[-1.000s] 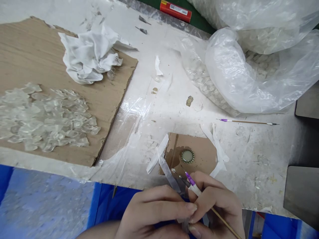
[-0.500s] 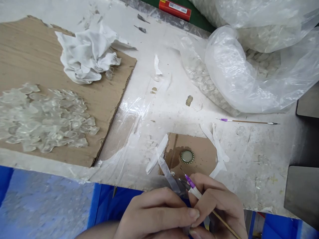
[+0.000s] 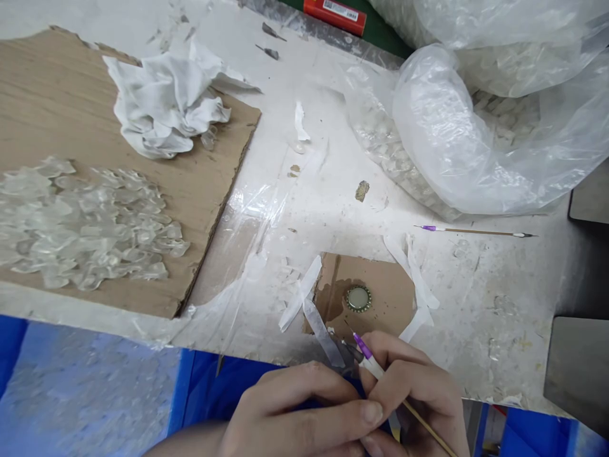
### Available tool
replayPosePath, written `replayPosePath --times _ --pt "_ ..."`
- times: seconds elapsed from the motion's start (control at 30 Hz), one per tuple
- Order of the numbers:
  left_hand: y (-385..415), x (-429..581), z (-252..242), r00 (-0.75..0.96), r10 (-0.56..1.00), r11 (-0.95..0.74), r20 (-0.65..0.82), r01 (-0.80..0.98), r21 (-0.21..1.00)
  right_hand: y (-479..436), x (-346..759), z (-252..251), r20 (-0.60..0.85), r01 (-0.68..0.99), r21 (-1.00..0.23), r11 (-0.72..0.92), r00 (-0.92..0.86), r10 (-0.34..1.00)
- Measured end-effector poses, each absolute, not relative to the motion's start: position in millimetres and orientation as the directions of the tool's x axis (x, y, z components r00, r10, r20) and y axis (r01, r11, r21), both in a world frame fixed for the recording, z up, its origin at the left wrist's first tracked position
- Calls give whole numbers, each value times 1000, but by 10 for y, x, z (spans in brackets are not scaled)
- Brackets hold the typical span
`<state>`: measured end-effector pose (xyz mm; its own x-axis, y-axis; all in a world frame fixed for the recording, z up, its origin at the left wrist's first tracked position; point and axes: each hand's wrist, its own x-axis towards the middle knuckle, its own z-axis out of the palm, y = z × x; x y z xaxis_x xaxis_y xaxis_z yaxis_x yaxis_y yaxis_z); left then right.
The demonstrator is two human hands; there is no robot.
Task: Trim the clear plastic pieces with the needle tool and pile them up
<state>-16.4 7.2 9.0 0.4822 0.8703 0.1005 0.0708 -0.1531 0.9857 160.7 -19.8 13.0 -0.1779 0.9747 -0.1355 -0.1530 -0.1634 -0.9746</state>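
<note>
The right hand (image 3: 419, 390) grips a thin brush-like stick (image 3: 364, 346) by its white and purple collar, with fingers closed round it. Its long axis runs slantwise: the fine needle tip points between ten and eleven o'clock, counting twelve as the far side, and the pale wooden shaft leaves the hand between four and five. A dark grey tip shows just beside the purple one. The left hand (image 3: 304, 409) meets the right at the fingertips; whether it pinches anything between them I cannot tell.

Just off the needle tip, at about one o'clock, a toothed round metal cap (image 3: 358, 298) sits on a small cardboard piece (image 3: 392, 298), partly stained dark, with white tape strips along its nine and three o'clock sides. Both hands are at the near edge of the white table (image 3: 499, 343). At one o'clock from the right hand a second stick (image 3: 480, 231) lies, its axis nearly nine to three, purple end at nine; past it is a plastic bag (image 3: 438, 127). At ten, a large cardboard sheet (image 3: 200, 190) bears translucent pieces (image 3: 95, 228). Between sheet and small cardboard runs a strip of tabletop with film and scraps
</note>
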Motion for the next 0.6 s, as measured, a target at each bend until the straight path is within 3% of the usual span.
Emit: replayPosePath --times 0.2,0.47,0.6 --pt "40 -103 88 413 905 -179 99 159 971 -211 1552 121 -164 -146 -972 -182 -132 978" --pt "45 -276 17 592 802 -66 79 -43 997 -186 1668 125 -145 -115 -977 -178 -248 958" --pt "31 -281 -4 600 795 -58 82 -58 997 -162 1666 119 -139 -133 -976 -172 -226 964"
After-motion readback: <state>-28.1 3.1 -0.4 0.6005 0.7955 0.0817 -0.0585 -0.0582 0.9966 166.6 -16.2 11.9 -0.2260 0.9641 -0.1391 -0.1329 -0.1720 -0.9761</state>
